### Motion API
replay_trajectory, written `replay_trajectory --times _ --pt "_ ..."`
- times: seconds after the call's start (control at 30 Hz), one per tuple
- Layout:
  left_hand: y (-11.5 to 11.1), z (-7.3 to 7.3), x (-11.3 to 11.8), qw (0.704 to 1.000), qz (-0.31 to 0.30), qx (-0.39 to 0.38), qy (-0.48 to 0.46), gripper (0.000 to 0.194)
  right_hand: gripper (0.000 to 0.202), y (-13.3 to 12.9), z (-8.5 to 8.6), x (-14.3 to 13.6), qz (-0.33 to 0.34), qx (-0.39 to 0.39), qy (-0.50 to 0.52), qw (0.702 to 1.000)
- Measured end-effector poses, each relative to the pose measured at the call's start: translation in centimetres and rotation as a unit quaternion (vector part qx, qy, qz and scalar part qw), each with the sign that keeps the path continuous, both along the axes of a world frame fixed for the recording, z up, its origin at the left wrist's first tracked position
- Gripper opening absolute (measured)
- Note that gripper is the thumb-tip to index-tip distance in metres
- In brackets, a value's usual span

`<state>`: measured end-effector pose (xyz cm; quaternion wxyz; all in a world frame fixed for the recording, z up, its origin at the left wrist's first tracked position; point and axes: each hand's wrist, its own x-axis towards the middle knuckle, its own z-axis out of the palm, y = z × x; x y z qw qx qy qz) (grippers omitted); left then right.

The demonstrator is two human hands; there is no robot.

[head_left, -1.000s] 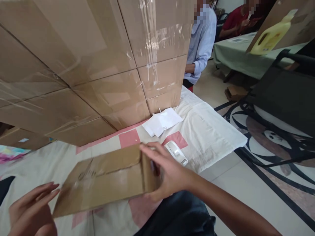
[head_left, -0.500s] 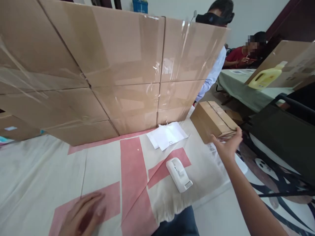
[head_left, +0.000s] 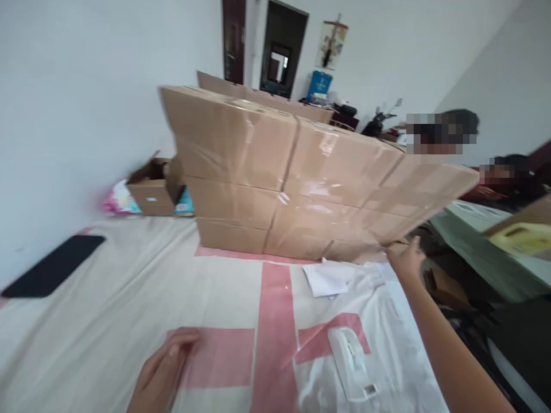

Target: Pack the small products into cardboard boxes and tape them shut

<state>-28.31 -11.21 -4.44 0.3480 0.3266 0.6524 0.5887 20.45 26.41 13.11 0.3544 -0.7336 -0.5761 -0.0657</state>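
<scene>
My left hand [head_left: 166,367] rests at the lower left on the white and pink cloth [head_left: 224,298], its fingers loosely bent, nothing visible in it. At the right end of a cardboard partition [head_left: 318,183], my right hand [head_left: 407,258] grips a small cardboard box [head_left: 396,248], mostly hidden behind the hand and the partition. White papers [head_left: 327,279] lie at the partition's foot, left of my right hand. Nearer to me on the cloth is a white tape dispenser [head_left: 352,364].
A black flat pad [head_left: 54,267] lies at the far left. Beyond it stand an open box [head_left: 157,192] and colourful packets. Two people are behind the partition on the right, near a green-covered table [head_left: 477,246] with a yellow bottle [head_left: 523,240].
The view has swung left and up. My right hand has moved the box away from me to the partition's right end, where less of it shows. My left hand stays on the cloth.
</scene>
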Motion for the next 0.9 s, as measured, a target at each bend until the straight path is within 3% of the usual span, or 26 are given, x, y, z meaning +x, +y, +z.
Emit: replay_trajectory --times 0.07,0.13,0.23,0.33,0.37,0.4,0.53,0.6,0.67,0.77,0.9 --pt "0.4 1.6 -2.4 0.996 0.064 0.002 -0.055 0.051 0.090 -1.2 1.6 -4.7 0.023 0.063 0.019 0.998" --pt "1.4 3.3 -6.3 0.994 0.102 -0.007 -0.039 0.049 0.075 -3.3 2.1 -11.5 0.132 0.143 0.026 0.981" --pt "4.5 5.4 -13.9 0.988 0.146 0.012 -0.057 0.053 0.057 -8.2 1.4 -24.9 0.401 0.194 -0.039 0.894" --pt "9.6 6.5 -21.8 0.971 0.209 0.031 -0.113 0.063 0.054 -12.6 0.4 -39.2 0.605 0.098 -0.073 0.787" --pt "11.5 6.6 -24.1 0.968 0.216 0.033 -0.123 0.070 0.058 -13.4 0.1 -43.6 0.631 0.055 -0.083 0.769" --pt "13.5 6.7 -26.2 0.965 0.226 0.037 -0.129 0.076 0.063 -13.9 -0.1 -47.8 0.632 0.016 -0.091 0.770" --pt "20.2 6.4 -31.8 0.960 0.249 0.077 -0.101 0.094 0.082 -11.9 -0.1 -61.5 0.575 -0.117 -0.164 0.793" --pt "22.3 6.0 -32.9 0.959 0.259 0.086 -0.072 0.097 0.081 -9.9 -0.1 -65.9 0.537 -0.148 -0.199 0.806" --pt "23.5 5.2 -33.3 0.957 0.275 0.083 -0.040 0.091 0.070 -8.1 -0.4 -68.6 0.511 -0.168 -0.215 0.815" --pt "24.2 4.3 -33.7 0.951 0.302 0.068 -0.006 0.070 0.054 -6.5 -1.0 -70.4 0.490 -0.189 -0.218 0.823" --pt "24.4 4.1 -35.2 0.957 0.286 0.031 -0.027 0.057 0.066 -5.9 -0.7 -71.6 0.469 -0.246 -0.217 0.820"
